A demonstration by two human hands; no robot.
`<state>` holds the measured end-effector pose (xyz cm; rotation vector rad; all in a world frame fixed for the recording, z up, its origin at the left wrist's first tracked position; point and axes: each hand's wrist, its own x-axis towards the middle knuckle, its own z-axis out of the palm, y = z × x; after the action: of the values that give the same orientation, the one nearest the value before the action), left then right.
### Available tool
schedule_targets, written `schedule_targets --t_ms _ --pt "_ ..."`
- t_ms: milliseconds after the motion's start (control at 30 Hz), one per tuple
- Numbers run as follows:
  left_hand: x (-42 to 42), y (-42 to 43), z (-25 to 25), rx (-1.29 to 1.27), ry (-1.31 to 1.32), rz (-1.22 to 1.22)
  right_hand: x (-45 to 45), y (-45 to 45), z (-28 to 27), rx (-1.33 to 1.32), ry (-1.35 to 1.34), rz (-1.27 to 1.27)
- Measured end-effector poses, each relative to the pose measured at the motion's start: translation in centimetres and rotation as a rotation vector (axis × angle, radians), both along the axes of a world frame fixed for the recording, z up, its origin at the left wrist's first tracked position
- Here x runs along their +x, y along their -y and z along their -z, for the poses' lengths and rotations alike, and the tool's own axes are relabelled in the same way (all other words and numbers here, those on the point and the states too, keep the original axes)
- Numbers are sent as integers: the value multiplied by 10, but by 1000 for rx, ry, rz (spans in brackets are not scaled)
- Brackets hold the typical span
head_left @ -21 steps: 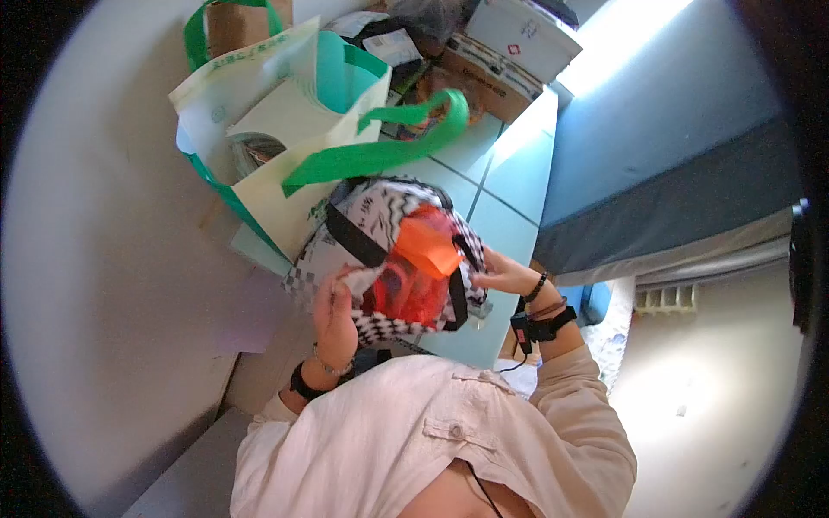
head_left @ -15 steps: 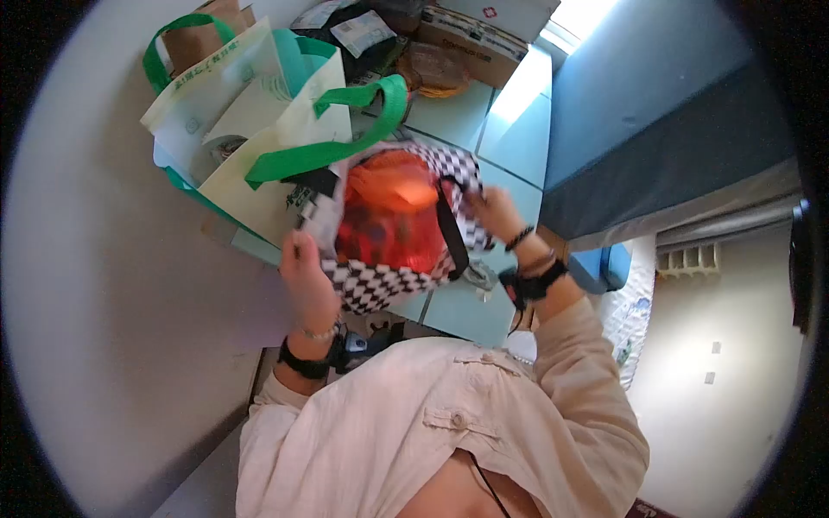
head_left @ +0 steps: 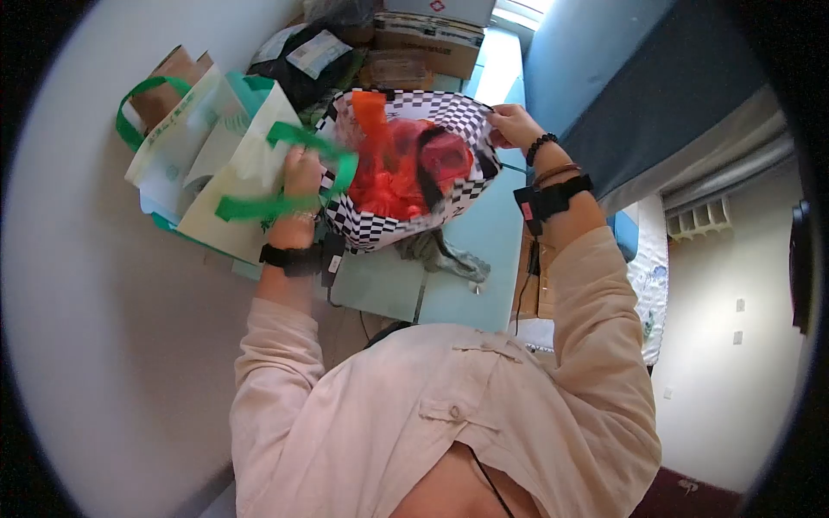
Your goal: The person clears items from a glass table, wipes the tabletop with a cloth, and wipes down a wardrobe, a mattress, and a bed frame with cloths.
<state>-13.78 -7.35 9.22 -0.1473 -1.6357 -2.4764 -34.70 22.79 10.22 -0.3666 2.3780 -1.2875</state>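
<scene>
A black-and-white checkered bag [head_left: 471, 194] stands with its mouth wide on the table, a red plastic bag [head_left: 389, 177] inside it. Its black strap lies across the red plastic. My right hand [head_left: 515, 127] pinches the checkered bag's right rim. At the left rim, my left hand [head_left: 301, 177] is closed on the bag's edge, somewhat blurred and with its fingertips partly hidden. A green handle [head_left: 259, 207] of the cream paper-like bag [head_left: 229, 186] hangs around and beside my left hand.
On the pale green table [head_left: 380, 285], a crumpled grey-green cloth [head_left: 445, 259] lies in front of the checkered bag. Behind it are a black package [head_left: 298, 65], clear plastic containers [head_left: 397, 69] and cardboard boxes [head_left: 432, 47]. A blue-grey curtain [head_left: 622, 95] hangs at right.
Both hands have moved forward, away from my body, with the checkered bag. Its mouth is spread wider, and the grey-green cloth in front now shows more fully.
</scene>
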Motion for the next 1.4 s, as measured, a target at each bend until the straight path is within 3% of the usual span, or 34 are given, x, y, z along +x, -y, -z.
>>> schedule_targets --t_ms 67,133,200,233,300,333,400,433,467,533,567,600,633,700,733,800,833,867,900,933,1000,1067,1133,1167,1200,1267,1300,1333,1400 --pt "-16 -4 -2 64 -67 376 4 -5 10 -215 70 84" --pt "-34 -31 13 -336 148 -576 15 -7 16 -155 -343 73" --pt "-37 -26 18 -396 63 -608 42 -8 12 -26 -1052 51" --pt "-35 -24 12 -678 130 -435 63 -4 7 16 -1083 -33" --pt "-44 -14 9 -1082 215 -84 104 6 -4 398 -974 -259" --pt "-52 -16 5 -1085 218 -83 116 8 -6 591 -967 -333" --pt "-69 -20 -5 -1411 513 -42 110 7 -9 679 -808 -320" --pt "-80 -15 0 -1408 349 -70 106 5 -10 769 -650 -308" --pt "-94 -9 1 -1415 343 -78 102 3 -7 763 -659 -303" --pt "-105 -13 -10 -1177 711 23 97 -1 10 703 -633 -496" --pt "-101 -20 -18 -891 708 -38 95 -5 15 603 -649 -454" --pt "-104 -24 -19 -673 507 -146 94 -6 4 609 -658 -443" --pt "-107 -29 -20 -465 290 -204 94 -8 -6 442 -683 -351" --pt "-114 -30 -35 -189 104 -236 96 -23 -37 83 -722 -276" --pt "-108 -32 -54 -206 107 -201 89 -24 -39 -384 -620 -275" --pt "-94 -49 -92 -358 10 -135 84 -29 -61 -558 -565 -283" --pt "-91 -57 -104 -361 12 -136 87 -25 -72 -520 -642 -243" --pt "-90 -65 -114 -526 37 -136 88 -19 -81 -480 -719 -205" --pt "-89 -68 -117 -691 64 -137 82 -14 -87 -500 -717 -167" --pt "-89 -68 -118 -693 66 -142 86 -5 -103 -623 -597 -123" --pt "-93 -66 -116 -998 -36 -31 69 14 -110 -606 -757 -183" --pt "-92 -72 -109 -1056 -23 2 55 29 -102 -82 -852 -231" --pt "-79 -89 -106 -841 -130 136 58 44 -88 27 -958 -295" --pt "-73 -91 -111 -911 -129 161 60 46 -85 104 -888 -355" --pt "-70 -90 -112 -1031 -29 181 64 45 -84 94 -734 -361" --pt "-66 -95 -108 -1379 -229 84 55 55 -63 -262 -1163 -516" --pt "-53 -107 -116 -1551 -290 7 60 53 -67 -341 -1125 -662" --pt "-38 -119 -122 -1721 -347 -71 70 53 -73 -409 -789 -803" --pt "-22 -125 -122 -1772 -286 -104 75 50 -77 -80 -451 -821"
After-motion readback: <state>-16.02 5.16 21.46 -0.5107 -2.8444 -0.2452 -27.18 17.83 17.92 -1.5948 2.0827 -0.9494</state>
